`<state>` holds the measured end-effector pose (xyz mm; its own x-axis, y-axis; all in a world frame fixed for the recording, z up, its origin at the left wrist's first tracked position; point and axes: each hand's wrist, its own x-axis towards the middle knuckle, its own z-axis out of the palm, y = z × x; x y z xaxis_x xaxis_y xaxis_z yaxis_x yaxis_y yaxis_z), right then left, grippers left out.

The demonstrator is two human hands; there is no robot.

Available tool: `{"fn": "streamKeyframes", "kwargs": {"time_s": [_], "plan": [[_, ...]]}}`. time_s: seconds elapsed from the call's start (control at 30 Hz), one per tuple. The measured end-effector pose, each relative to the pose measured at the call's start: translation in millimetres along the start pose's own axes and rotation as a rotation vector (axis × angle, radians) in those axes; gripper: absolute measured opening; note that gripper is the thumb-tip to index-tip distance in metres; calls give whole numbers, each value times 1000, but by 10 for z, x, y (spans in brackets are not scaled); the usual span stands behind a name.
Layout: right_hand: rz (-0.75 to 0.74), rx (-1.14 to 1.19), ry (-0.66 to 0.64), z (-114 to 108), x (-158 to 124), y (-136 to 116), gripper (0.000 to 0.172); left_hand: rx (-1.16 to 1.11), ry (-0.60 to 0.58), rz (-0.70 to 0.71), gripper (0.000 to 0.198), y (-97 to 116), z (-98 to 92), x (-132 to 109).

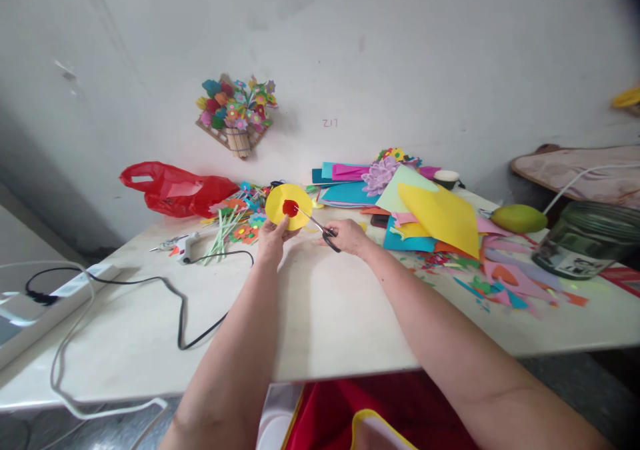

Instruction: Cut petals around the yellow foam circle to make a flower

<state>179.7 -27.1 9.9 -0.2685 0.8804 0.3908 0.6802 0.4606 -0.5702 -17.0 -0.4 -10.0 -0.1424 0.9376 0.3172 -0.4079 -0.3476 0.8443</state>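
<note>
Yellow disc point(275, 203): we hold it up over the table point(320, 330), its broad face toward us.
Red piece point(289, 207): it shows at the middle of the disc; we cannot tell whether it is fixed there.
Left hand point(273, 242): ours pinches the disc at its lower edge, thumb in front, just below the red piece.
Right hand point(349, 237): ours is wrapped round the dark handles of the scissors point(327, 233).
Blades: they point across the disc to the red piece; their gap is too small for us to make out.
Glue gun point(185, 248): it lies left of our hands, near some pale green strips point(223, 234).
Yellow sheet point(445, 220): it tops a heap of coloured sheets to our right, with scraps point(503, 297) scattered nearer us.
Glass jar point(583, 240): it stands at the right, beside a green fruit point(520, 218).
</note>
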Motion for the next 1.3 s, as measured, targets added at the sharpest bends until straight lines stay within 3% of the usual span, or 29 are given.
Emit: {"fn": "streamKeyframes", "kwargs": {"time_s": [0.73,1.3], "plan": [[-32,124,-23,74,49,127,31,15,-7,-3,51,37,23,-27],[68,303,-72,123,56,147,38,28,-18,-21,54,41,18,-54]]}}
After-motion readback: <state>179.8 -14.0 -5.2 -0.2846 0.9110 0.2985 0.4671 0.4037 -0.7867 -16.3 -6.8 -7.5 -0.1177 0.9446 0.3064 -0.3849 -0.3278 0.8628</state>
